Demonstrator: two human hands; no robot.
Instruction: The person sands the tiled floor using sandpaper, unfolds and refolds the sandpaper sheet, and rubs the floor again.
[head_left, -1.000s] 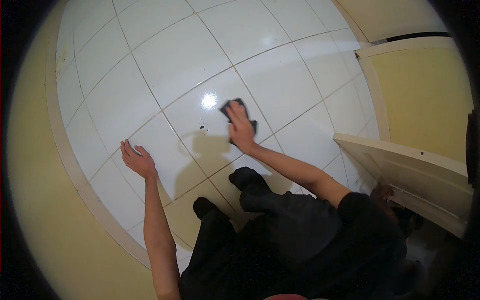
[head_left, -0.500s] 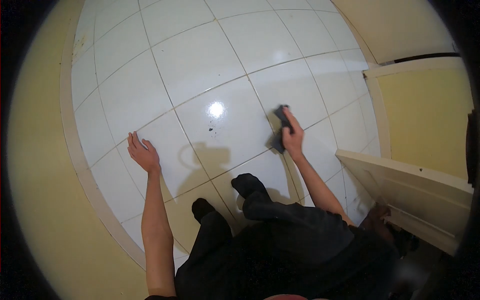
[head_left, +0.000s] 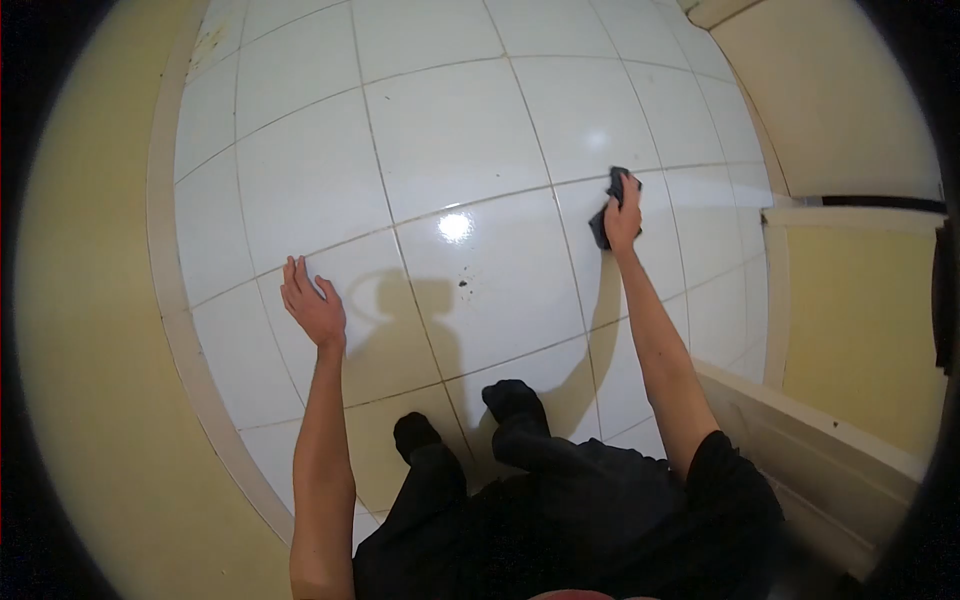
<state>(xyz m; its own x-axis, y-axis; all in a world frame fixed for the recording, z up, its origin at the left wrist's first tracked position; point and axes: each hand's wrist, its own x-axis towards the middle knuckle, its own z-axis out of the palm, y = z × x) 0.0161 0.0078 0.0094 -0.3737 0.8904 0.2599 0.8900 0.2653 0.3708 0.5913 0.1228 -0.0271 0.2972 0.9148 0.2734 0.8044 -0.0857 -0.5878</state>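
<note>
My right hand (head_left: pixel 625 218) presses a dark, crumpled cloth (head_left: pixel 603 228) against the white tiled floor (head_left: pixel 480 130), on the right side of the view. Parts of the cloth stick out above and to the left of the fingers. My left hand (head_left: pixel 315 303) rests on the tiles at the left, fingers spread, with nothing in it. Between the hands lies a small patch of dark specks (head_left: pixel 463 284) on one tile, apart from both hands and the cloth.
My feet in black socks (head_left: pixel 515 400) are on the floor just below. A yellow wall (head_left: pixel 100 300) with a pale skirting runs along the left. At the right are a yellow panel (head_left: pixel 850 330) and a pale door-like board (head_left: pixel 800 420). Brownish stains (head_left: pixel 208 45) mark the far left corner.
My right hand has moved the cloth forward, away from my body. The whole view has shifted slightly; my left hand stays on the floor, and the specks remain.
</note>
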